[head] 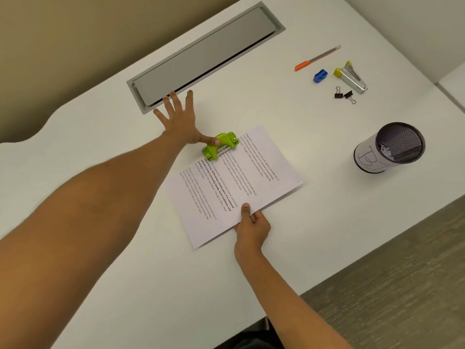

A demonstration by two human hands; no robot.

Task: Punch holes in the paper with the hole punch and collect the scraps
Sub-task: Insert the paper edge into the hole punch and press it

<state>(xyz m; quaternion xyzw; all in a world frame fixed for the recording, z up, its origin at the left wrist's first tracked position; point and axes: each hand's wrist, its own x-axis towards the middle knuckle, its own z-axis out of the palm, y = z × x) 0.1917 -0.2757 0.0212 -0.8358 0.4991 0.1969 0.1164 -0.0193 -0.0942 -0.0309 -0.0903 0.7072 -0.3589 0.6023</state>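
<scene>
Left hand [180,119] flat on the white desk [100,248], fingers splayed wide toward 11 o'clock, gripping nothing; only the thumb tip touches the green hole punch [219,146], which sits just at the hand's 4 o'clock. The punch is on the far edge of the printed paper [234,185], paper edge slid into its slot. Right hand [251,229] at 5 o'clock of the punch, pinching the near edge of the paper, thumb on top, other fingers curled under. The sheets lie flat at desk centre, slightly fanned at the right corner.

Mesh pen cup [390,148] with a paper label, well apart at 3 o'clock of the paper; small white bits show inside it. At 1 o'clock: orange-capped pen [317,57], blue sharpener [320,75], staple remover [350,76], two black binder clips [344,94]. Grey cable hatch [201,56] at 12 o'clock, left fingertips touching its frame.
</scene>
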